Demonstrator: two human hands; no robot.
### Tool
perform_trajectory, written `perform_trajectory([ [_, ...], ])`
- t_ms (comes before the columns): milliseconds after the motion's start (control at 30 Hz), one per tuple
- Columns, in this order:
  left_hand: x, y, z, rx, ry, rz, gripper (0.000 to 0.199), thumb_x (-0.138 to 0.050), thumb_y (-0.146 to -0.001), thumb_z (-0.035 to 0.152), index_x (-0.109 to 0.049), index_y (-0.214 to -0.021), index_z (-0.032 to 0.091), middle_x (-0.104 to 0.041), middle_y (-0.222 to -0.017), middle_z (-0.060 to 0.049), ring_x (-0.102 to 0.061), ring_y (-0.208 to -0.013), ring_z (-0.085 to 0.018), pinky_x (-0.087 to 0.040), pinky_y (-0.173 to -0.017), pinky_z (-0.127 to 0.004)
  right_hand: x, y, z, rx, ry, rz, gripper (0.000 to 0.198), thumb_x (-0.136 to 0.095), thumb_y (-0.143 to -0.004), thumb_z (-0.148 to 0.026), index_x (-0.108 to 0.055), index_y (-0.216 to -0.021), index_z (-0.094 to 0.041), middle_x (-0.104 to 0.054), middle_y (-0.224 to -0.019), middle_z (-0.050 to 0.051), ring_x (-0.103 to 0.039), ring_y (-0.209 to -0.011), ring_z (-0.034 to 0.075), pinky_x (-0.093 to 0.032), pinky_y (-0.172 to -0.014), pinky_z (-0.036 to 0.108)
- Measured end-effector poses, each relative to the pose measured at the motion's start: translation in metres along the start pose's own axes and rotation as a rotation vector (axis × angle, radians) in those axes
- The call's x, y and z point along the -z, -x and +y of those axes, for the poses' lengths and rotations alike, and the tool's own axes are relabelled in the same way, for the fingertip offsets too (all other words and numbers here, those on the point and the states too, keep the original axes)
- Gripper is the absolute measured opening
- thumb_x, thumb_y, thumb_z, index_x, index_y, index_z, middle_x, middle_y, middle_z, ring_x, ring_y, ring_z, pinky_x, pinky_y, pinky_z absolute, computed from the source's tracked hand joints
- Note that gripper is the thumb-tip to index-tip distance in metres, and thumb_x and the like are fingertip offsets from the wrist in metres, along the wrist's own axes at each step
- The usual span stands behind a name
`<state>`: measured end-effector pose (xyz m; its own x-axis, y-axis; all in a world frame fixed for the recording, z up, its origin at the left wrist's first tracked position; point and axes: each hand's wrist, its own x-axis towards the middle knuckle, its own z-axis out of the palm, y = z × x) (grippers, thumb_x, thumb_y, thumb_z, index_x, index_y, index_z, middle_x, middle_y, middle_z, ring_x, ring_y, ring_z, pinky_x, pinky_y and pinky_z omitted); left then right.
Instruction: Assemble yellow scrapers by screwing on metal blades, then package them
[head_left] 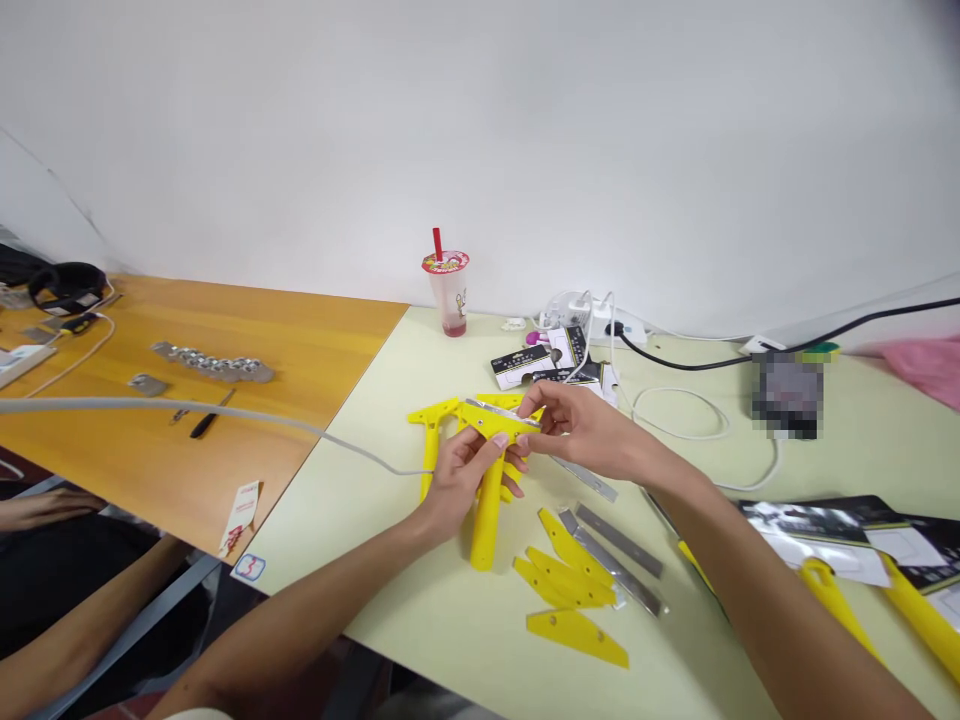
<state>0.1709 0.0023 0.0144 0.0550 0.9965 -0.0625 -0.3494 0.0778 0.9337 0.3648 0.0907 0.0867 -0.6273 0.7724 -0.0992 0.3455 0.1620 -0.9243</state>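
Observation:
A yellow scraper (486, 520) is tilted up between my hands, its wide head carrying a shiny metal blade along the top. My left hand (463, 475) wraps round it just below the head, thumb on the front. With thumb and fingers bent, my right hand (574, 425) pinches the right end of the head and blade. Behind the held one lie more yellow scrapers (431, 435) on the pale table. Several loose yellow plates (576, 637) with holes lie to the right, beside grey metal blades (619, 540). Another blade (589, 478) lies partly under my right hand.
A cup with a red straw (450, 300) stands by the wall. Black-and-white cards (521, 367), a power strip (600, 318) and cables lie at the back. Packaged yellow scrapers (840, 605) lie right. Another person's arm (90, 610) rests left, by the orange table (300, 330).

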Motion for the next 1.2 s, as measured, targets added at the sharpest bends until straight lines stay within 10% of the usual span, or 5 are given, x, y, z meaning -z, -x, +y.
perform_trajectory([
  [1200, -0.0071, 0.0012, 0.0053, 0.052, 0.01, 0.046, 0.041, -0.086, -0.091, 0.052, -0.075, -0.104, 0.015, -0.08, -0.103, -0.012, -0.079, -0.088, -0.024, -0.066, -0.059, -0.03, -0.0019, -0.0021, 0.0027, 0.048, -0.037, -0.108, 0.013, -0.077, -0.087, -0.03, -0.071, -0.096, -0.022, -0.077, -0.09, 0.001, -0.07, -0.082, 0.019, -0.052, -0.078, 0.034],
])
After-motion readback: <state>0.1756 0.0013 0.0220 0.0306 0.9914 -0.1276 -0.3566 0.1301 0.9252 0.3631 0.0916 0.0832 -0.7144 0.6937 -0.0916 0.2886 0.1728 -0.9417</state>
